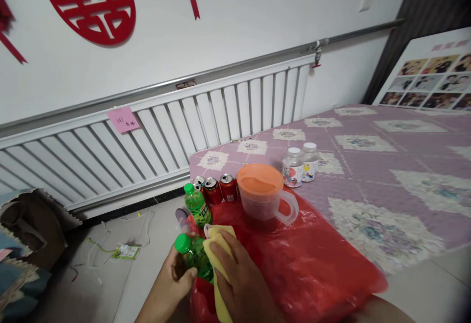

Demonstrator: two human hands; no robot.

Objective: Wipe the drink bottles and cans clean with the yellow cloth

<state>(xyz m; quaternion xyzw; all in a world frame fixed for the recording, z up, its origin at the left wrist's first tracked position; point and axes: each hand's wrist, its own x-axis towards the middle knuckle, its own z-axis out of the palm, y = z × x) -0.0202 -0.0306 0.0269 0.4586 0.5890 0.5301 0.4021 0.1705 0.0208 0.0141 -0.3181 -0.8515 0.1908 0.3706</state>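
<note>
My left hand (pixel 172 276) is wrapped round a green bottle (pixel 193 257) with a green cap, low in the view. My right hand (pixel 241 284) presses a yellow cloth (pixel 217 239) against that bottle, fingers closed on the cloth. Both hands hover over a red plastic sheet (pixel 312 264) spread on the corner of a bed. A second green bottle (pixel 196 205) stands just behind the held one.
Three red cans (pixel 221 189) stand behind the bottles. A clear jug with an orange lid (pixel 263 195) sits on the sheet. Two small white-capped bottles (pixel 300 166) stand on the purple bedspread (pixel 386 166). A white radiator (pixel 147 136) lines the wall.
</note>
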